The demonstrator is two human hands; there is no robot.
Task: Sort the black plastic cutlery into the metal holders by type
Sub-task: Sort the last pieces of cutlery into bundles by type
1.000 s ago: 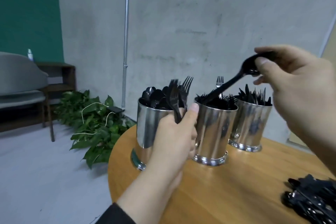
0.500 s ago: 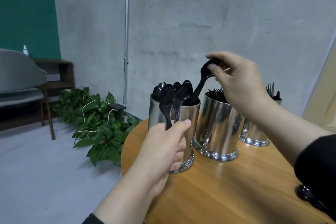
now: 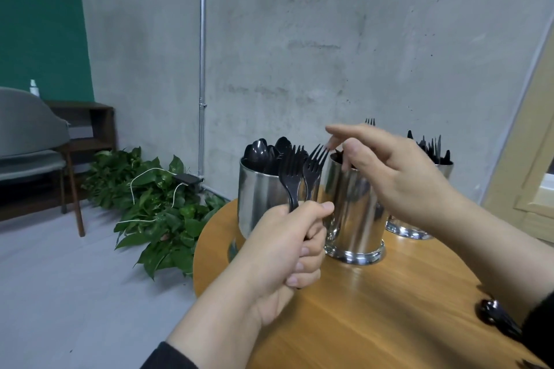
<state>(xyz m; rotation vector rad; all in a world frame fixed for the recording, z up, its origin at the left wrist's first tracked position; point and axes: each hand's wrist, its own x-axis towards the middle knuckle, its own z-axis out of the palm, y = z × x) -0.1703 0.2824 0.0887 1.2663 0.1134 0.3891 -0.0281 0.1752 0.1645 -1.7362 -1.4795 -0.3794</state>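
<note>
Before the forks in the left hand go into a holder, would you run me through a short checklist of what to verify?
1. Left hand grips the forks firmly, tines up: ok.
2. Right hand free to take a fork: ok, fingers open, nothing visibly held.
3. Fork holder identified: ok, middle holder shows a fork tip behind the hand.
4. Left holder avoided, it holds spoons: ok.
5. Room in the middle holder: cannot tell, the right hand covers its mouth.
6. Holders upright on the table: ok.

Fork handles point(image 3: 292, 189) hidden inside the left hand point(image 3: 287, 252)
</note>
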